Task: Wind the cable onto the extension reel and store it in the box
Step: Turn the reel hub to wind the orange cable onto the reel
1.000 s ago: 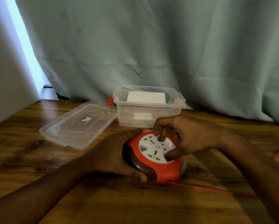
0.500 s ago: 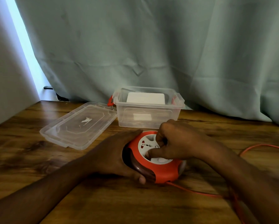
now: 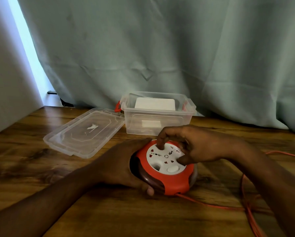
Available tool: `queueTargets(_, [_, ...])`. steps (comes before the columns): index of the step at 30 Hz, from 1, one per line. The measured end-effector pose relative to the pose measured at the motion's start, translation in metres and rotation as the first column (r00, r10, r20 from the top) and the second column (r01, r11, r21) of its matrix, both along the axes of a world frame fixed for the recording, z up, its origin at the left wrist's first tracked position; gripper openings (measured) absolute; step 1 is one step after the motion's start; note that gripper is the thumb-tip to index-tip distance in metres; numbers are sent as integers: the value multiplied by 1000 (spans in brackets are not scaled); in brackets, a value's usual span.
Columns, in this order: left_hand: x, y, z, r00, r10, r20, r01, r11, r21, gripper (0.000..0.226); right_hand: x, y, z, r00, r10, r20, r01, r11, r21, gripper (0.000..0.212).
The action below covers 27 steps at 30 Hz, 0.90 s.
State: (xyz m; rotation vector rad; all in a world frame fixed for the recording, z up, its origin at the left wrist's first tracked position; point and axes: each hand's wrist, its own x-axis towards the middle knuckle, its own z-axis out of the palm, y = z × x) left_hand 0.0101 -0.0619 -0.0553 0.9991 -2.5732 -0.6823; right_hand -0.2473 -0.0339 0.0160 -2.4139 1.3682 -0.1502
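Note:
The round orange extension reel (image 3: pixel 174 182) with a white socket face lies flat on the wooden table. My left hand (image 3: pixel 119 166) grips its left side, thumb under the front edge. My right hand (image 3: pixel 194 146) rests on the white face, forefinger poked into a hole at the far side and thumb pressed on the right part of the face. The orange cable (image 3: pixel 228 206) leaves the reel's front and trails right across the table in loose loops. The clear plastic box (image 3: pixel 158 124) stands open just behind the reel.
The box's clear lid (image 3: pixel 85 132) lies flat to the left of the box. A white block (image 3: pixel 154 104) sits inside the box. A green curtain (image 3: pixel 160 48) hangs close behind. The table (image 3: pixel 32 168) stretches left and toward me.
My right hand has turned the white face round, its forefinger now at the far side. More cable loops show at the right. My left hand has stayed put.

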Motion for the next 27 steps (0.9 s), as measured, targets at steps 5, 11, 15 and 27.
queueTargets(5, [1, 1, 1, 1000, -4, 3, 4, 1000, 2, 118, 0, 3, 3, 997, -54, 58, 51, 997, 51, 50])
queueTargets(11, [1, 3, 0, 1000, 14, -1, -14, 1000, 14, 128, 2, 9, 5, 998, -55, 15, 55, 998, -43, 59])
queueTargets(15, [0, 2, 0, 1000, 18, 25, -19, 1000, 20, 130, 7, 10, 4, 995, -91, -35, 88, 993, -84, 53])
queueTargets(27, [-1, 3, 2, 999, 0, 49, -1, 1000, 13, 130, 19, 9, -8, 983, -128, -128, 101, 975, -199, 53])
